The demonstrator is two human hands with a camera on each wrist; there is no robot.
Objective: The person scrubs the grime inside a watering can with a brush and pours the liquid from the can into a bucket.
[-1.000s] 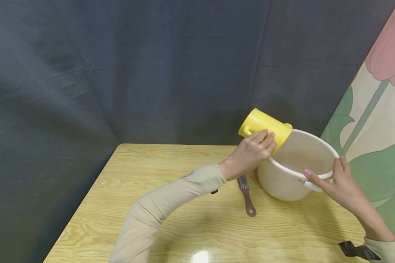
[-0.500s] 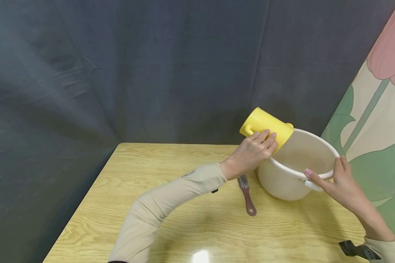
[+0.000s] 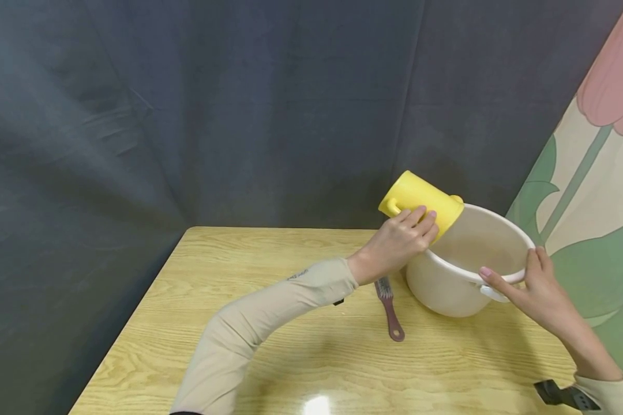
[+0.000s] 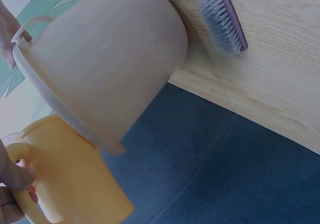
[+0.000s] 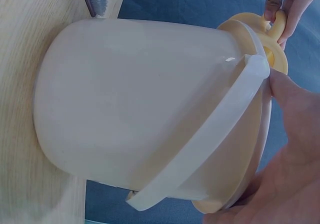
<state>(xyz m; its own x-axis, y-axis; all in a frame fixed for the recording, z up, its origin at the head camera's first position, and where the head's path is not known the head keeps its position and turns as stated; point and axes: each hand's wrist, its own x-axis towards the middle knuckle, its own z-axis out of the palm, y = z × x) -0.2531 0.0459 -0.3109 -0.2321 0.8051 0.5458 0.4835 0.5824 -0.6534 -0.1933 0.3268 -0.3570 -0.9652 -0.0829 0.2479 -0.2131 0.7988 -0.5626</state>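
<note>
In the head view, my left hand [image 3: 402,236] grips the handle of a yellow plastic pitcher [image 3: 420,196]. The pitcher is tipped on its side, its mouth over the left rim of a white bucket [image 3: 446,288] and its base pointing up and left. My right hand [image 3: 535,294] holds the bucket by its right rim, thumb across the near edge and fingers at the outer side. From the right wrist, the bucket's white carrying handle [image 5: 200,139] shows hanging against the wall. The left wrist view has the pitcher [image 4: 75,174] right at the bucket's rim.
A scrubbing brush [image 3: 389,311] with a purple handle and grey bristles lies on the wooden table [image 3: 301,357], left of the bucket. Dark cloth [image 3: 291,115] hangs behind the table. A flower-patterned wall [image 3: 597,248] stands close on the right.
The yellow pitcher and my left hand have shifted very slightly to the right. My right hand and the bucket look unmoved.
</note>
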